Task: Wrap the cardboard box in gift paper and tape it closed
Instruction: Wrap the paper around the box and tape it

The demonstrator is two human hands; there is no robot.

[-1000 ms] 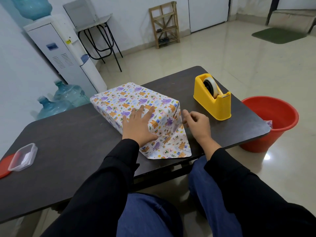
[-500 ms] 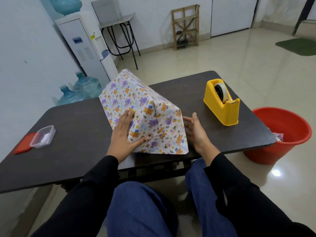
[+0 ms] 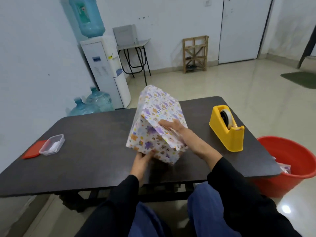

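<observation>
A gift-wrapped cardboard box (image 3: pixel 153 115) stands tipped up over a dark table (image 3: pixel 85 151), the left hand (image 3: pixel 143 159) supporting its lower edge, fingers hidden, the right hand (image 3: pixel 177 132) pressing flat, straight fingers on its folded end, which probably needs firm pressure before taping.

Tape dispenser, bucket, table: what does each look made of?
Tape dispenser: moulded plastic, judging by its uniform yellow, rounded edges and soft sheen.
Bucket: plastic too, glossy red with a thin rolled rim.
Table: probably laminate or painted board, dark brown and matt with a faint mottled sheen and a thin edge. No clear grain shows, so solid wood seems unlikely.
</observation>
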